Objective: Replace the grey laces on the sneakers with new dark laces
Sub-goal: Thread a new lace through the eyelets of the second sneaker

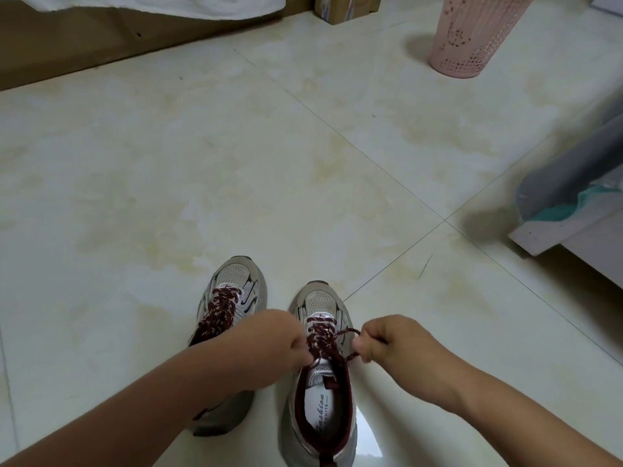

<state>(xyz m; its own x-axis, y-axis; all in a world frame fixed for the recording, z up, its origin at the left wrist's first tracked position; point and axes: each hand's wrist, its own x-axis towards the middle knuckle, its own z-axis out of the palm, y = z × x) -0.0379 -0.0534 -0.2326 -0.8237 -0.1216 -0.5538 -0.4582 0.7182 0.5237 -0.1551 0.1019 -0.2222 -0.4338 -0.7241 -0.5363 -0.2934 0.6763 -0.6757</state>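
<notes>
**Dark lace ends held at the right-hand sneaker**

The dark maroon lace (322,338) runs criss-cross up the right sneaker (320,392), which stands on the tiled floor (202,163) with its toe pointing away from the viewer. The left hand (269,342) has its fingers curled and pinches 1 lace end at the top eyelets, beside the tongue. The right hand (391,345) has its fingers curled round the other lace end, which is drawn out sideways from the shoe. Just beside it, to the left, stands the left sneaker (229,318), already threaded with a matching dark lace (220,311); the left forearm crosses over its heel. Farther off, a pink perforated bin (472,35) stands at the upper right. A grey and teal object (573,176) lies at the right edge; what it is cannot be told. A wooden frame (67,45) with white cloth (151,5) over it spans the upper left.
</notes>
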